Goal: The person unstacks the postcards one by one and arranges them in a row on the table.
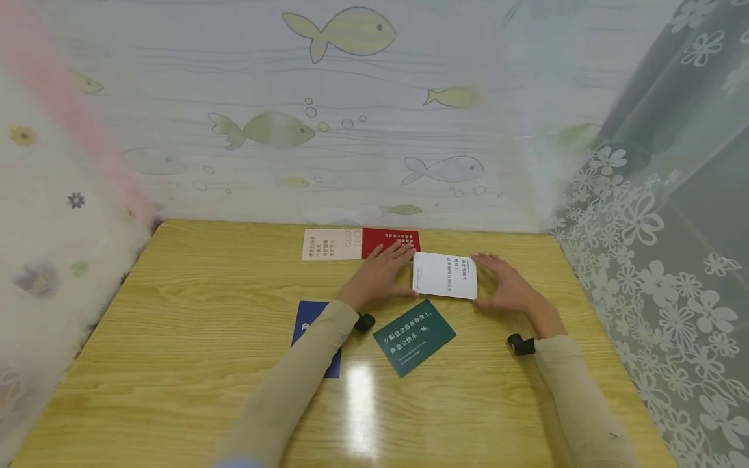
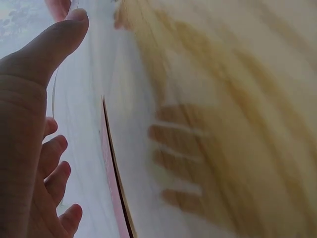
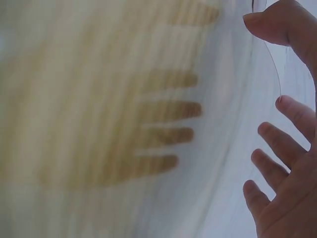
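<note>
A white card with dark printed writing is held between the two hands near the back of the table. My left hand grips its left edge, thumb at the near corner and forefinger at the far one. On the opposite edge, my right hand holds it the same way. From the wrist views the card shows as a thin edge between the left thumb and forefinger, and between the right thumb and forefinger. The other fingers spread loosely. A green card with white writing lies just in front, tilted.
Behind the left hand, a beige card and a red card lie side by side. The left sleeve partly covers a blue card. A fish-patterned curtain hangs along the back edge of the glossy wooden table.
</note>
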A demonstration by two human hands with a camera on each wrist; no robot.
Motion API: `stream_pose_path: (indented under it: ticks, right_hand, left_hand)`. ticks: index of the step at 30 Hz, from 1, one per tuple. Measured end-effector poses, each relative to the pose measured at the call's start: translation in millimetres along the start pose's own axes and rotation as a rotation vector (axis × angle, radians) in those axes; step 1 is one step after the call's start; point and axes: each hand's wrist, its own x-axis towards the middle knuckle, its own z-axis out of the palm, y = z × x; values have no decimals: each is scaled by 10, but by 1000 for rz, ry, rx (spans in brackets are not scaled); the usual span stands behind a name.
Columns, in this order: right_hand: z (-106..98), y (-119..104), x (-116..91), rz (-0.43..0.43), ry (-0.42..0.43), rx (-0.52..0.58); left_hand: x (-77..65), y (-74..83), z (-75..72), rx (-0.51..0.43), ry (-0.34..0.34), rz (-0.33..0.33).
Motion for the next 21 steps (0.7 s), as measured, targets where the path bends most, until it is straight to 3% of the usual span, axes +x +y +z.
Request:
stream_pose_path:
  ticks: [8,21]
  right_hand:
    - [-121,83,169,50,-71,-21]
    - [-254,229,429,124,-128,-47]
  left_hand:
    - [238,-1,61,-61,-30,-40]
    - [497,-30,82,-113,-48,-99]
